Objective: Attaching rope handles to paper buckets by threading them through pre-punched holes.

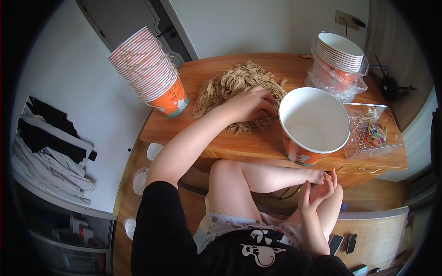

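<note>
My left hand [252,103] reaches over a pile of tan cord lengths [232,85] on the wooden table [184,131]. Its fingers curl down into the strands, and their tips are partly hidden. Just right of the pile, a large paper bucket [301,154] stands upright, orange outside and white inside, with nothing in it. Over my bent legs, near the table's front edge, my right hand [319,188] is empty with its fingers apart.
A tall leaning stack of nested orange buckets [149,69] with cords stands left. Plastic-wrapped buckets [340,55] stand back right. A clear tray [368,147] holds small pieces at the right. A phone [336,244] lies on a lower wooden surface beside me.
</note>
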{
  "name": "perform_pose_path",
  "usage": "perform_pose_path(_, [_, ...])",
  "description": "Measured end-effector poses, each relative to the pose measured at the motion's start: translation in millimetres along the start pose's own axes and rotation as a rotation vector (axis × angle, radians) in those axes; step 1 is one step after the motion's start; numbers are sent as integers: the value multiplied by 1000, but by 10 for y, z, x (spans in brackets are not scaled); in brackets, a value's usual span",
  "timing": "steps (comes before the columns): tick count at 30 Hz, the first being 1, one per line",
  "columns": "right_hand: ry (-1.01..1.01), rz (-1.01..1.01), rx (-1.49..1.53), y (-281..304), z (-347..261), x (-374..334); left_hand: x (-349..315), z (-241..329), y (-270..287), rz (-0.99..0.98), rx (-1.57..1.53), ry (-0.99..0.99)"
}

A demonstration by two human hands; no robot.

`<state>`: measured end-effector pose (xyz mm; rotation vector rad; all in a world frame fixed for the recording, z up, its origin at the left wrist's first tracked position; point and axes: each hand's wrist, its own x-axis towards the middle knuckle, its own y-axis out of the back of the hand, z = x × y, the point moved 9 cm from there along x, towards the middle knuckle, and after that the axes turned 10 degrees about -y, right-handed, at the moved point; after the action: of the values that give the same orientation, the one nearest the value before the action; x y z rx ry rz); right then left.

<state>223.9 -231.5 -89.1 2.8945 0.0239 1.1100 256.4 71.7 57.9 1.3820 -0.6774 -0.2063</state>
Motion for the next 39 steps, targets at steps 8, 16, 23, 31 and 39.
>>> perform_pose_path(8, [13, -33, 27, -2, -219, -3, -107, 13, 370, 334, -20, -10])
perform_pose_path(16, [64, -41, 62, 43, -505, 45, -527, 939, 1346, 995, -685, 29])
perform_pose_path(23, [161, -78, 150, -64, -792, 140, -596, 363, 928, 457, -51, 236])
perform_pose_path(31, [50, -81, 104, 77, -567, 66, -1045, 217, 444, 276, 171, 143])
perform_pose_path(39, [47, -130, 110, -12, -576, 60, -1045, 404, 262, 264, 356, 9])
